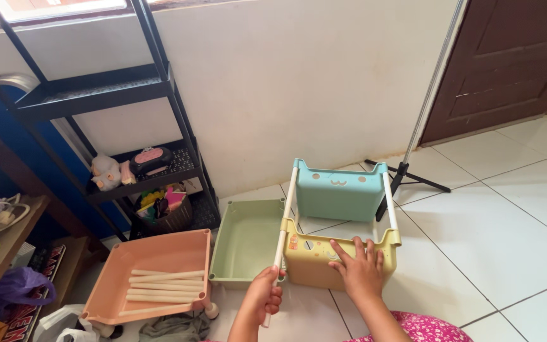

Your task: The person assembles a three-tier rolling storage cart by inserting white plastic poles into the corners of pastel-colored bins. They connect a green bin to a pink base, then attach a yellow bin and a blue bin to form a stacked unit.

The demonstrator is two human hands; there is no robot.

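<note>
Fingers [272, 292] wrap white rod [284, 225] beside yellow bin [311, 256]

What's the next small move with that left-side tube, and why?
Probably push the white tube on through the yellow bin. The left hand grips its lower end, the right hand lies flat on the bin, and the tube still sticks out below it.
</note>
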